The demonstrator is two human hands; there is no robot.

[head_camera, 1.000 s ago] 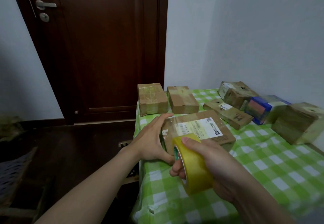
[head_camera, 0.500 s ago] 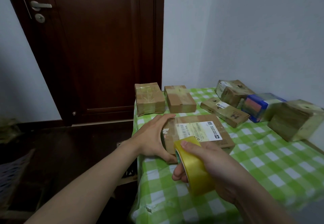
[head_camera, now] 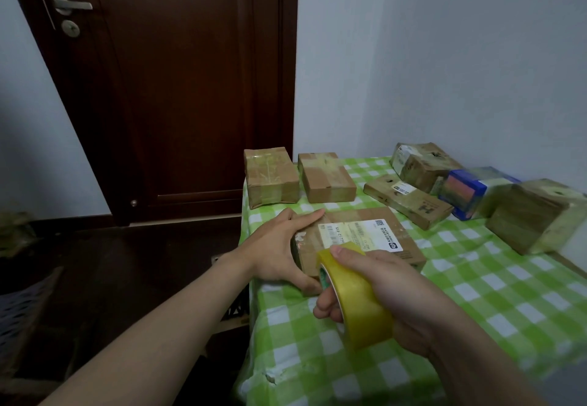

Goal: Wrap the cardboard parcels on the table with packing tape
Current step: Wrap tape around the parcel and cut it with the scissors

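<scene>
A flat cardboard parcel (head_camera: 359, 237) with a white shipping label lies near the table's left edge. My left hand (head_camera: 279, 253) holds its left end, fingers laid along the top and thumb at the near corner. My right hand (head_camera: 378, 282) grips a yellow roll of packing tape (head_camera: 359, 304) just in front of the parcel's near edge, fingers through the core and thumb on top. Any tape strip between roll and parcel is hidden by my hands.
Other taped parcels stand behind: two brown ones (head_camera: 270, 177) (head_camera: 325, 175) at the back left, a flat one (head_camera: 408, 199), a blue-ended one (head_camera: 467, 191) and two more along the wall. The green checked tablecloth (head_camera: 476, 294) ends at the left edge; a dark door (head_camera: 178, 88) stands beyond.
Both hands keep their hold on parcel and roll. The view has shifted slightly; the roll sits a touch closer to the parcel's near edge.
</scene>
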